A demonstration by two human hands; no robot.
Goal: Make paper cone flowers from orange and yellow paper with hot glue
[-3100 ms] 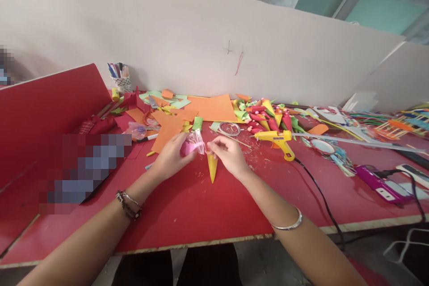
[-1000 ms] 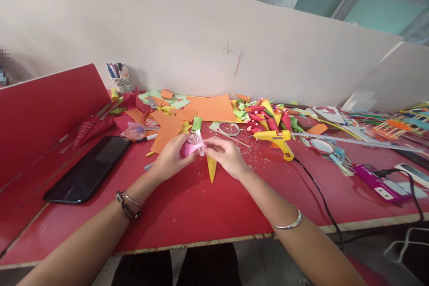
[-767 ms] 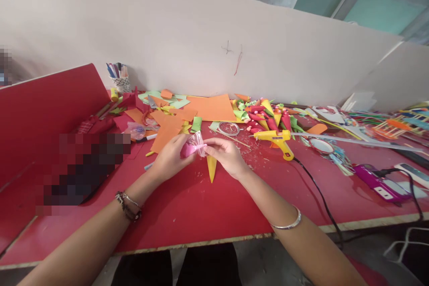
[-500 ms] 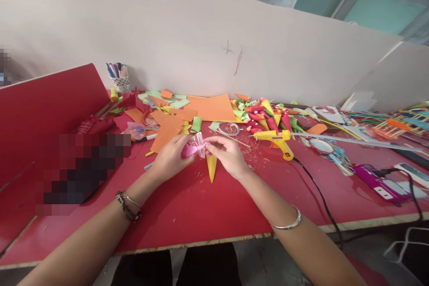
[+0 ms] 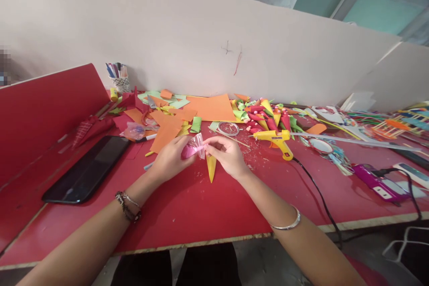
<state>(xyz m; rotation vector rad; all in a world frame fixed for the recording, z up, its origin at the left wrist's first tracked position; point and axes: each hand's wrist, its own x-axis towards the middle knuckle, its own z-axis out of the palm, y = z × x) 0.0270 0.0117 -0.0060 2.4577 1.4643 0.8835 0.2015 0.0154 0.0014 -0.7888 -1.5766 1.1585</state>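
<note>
My left hand (image 5: pixel 170 160) is closed around a small clear plastic bag (image 5: pixel 200 144) with something pink inside. The fingers of my right hand (image 5: pixel 225 155) pinch together at the bag's mouth, where a bit of pink shows at the fingertips. Just below them a yellow paper cone (image 5: pixel 211 170) lies on the red table (image 5: pixel 187 214), its point towards me and its wide end hidden by my right hand. To the right of my hands rests a yellow glue gun (image 5: pixel 275 138) on its side.
Cut paper sheets (image 5: pixel 211 106) and scraps spread along the back. Small coloured cones (image 5: pixel 264 118) with pink tips are heaped behind the glue gun. A black phone (image 5: pixel 87 169) lies left, a pen cup (image 5: pixel 120 82) back left, and a purple power strip (image 5: pixel 380 183) with cords right.
My right fingertips have shifted very slightly at the mouth of the bag. Everything else stays in place.
</note>
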